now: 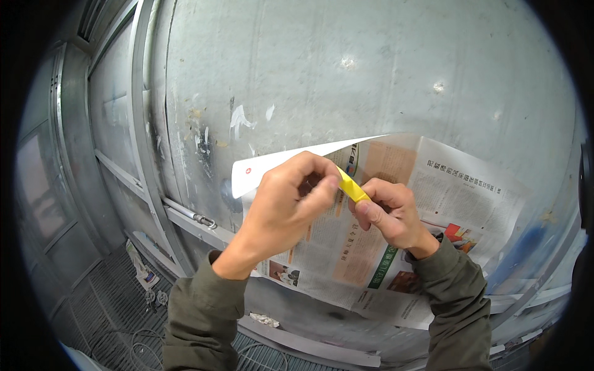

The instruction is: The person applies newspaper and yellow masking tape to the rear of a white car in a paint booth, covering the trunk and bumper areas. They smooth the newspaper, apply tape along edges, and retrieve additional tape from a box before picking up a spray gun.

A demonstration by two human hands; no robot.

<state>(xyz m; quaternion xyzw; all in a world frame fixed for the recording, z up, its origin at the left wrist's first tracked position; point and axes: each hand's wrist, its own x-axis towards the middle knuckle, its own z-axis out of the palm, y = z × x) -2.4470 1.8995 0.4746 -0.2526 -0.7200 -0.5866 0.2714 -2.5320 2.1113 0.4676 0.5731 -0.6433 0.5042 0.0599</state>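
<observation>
A short strip of yellow tape (352, 185) is stretched between my two hands. My left hand (292, 199) pinches its upper end between thumb and fingers. The lower end is gripped by the thumb and fingertips of my right hand (392, 211). Beneath both hands spreads a sheet of newspaper (320, 273), its far right corner lifting in a soft curve. Along the newspaper's upper left edge lies a white tapered panel (260, 167) with a small red mark near its rounded end. My left hand covers part of that panel.
Behind stands a grey metal wall (297, 69) with paint smears. To the left are a metal frame post (144, 139) and a rod with a hooked end (190, 212). Below is a slatted grate floor (97, 301) with a loose hose (139, 348) and crumpled paper (139, 266).
</observation>
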